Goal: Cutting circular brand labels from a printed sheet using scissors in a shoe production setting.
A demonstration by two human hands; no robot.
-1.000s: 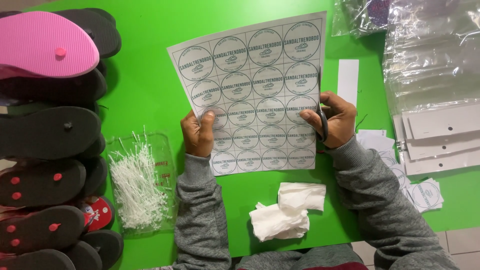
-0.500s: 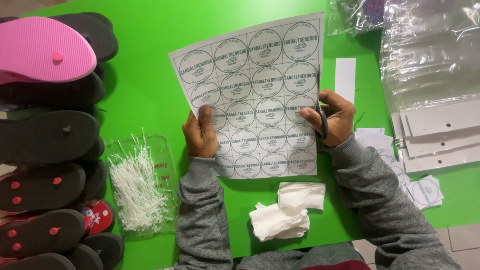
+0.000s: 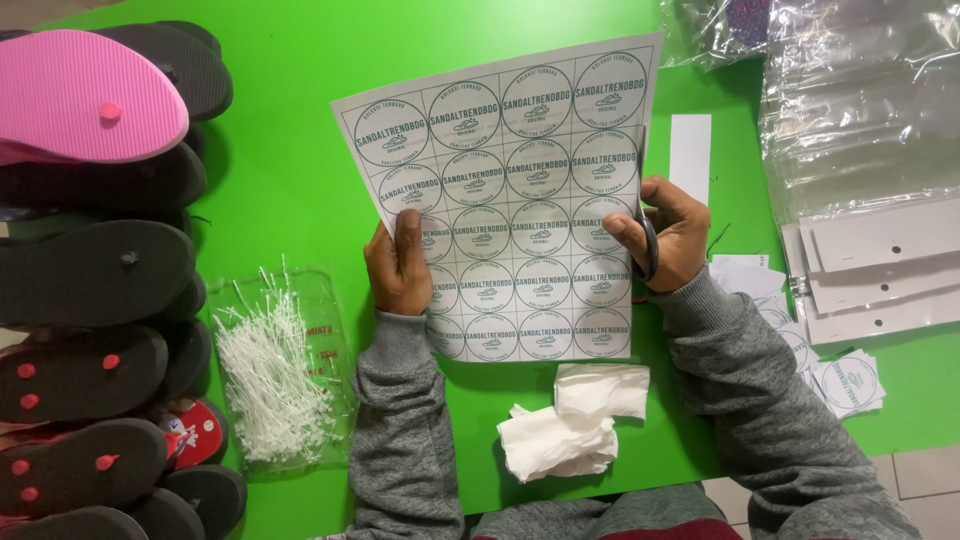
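Matt paper label sheet (image 3: 510, 200), glossy plastic bags (image 3: 860, 100), smooth green table (image 3: 280, 150).

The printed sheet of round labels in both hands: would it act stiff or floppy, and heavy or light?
The label sheet probably flexes easily: it is thin paper, pinched at its edges by the left hand and the right hand. It looks light, standing up with little sag. A push on the green table would likely slide it.

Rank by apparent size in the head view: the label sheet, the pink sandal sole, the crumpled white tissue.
1. Label sheet, largest.
2. Pink sandal sole, partly cut off by the frame edge.
3. Crumpled white tissue, smallest.
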